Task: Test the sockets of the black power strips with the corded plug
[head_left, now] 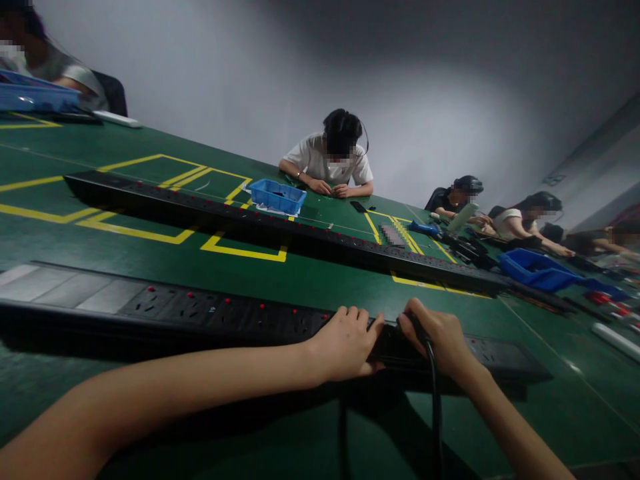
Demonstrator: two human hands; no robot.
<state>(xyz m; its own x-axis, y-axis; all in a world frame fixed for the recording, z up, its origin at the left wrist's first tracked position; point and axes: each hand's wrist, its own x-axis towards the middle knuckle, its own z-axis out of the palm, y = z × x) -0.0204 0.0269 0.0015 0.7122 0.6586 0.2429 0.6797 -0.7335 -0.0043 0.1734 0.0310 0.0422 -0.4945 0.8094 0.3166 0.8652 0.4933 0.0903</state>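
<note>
My right hand [443,337] hides the end of the cord [437,413] it grips (the rest runs out of sight below). The near strip [200,313] lies right under my left hand [345,345], thumb and fingers clasped across it, its left end cut off. I count one cord and two strips before me: the far strip [280,229] lies beyond both hands.

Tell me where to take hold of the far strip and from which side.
Probably near mid-length, across its narrow width, coming down from the near side: the far strip is long and slim, lying lengthwise across the table, red-dotted face up, with the blue bin just beyond its far edge.
</note>
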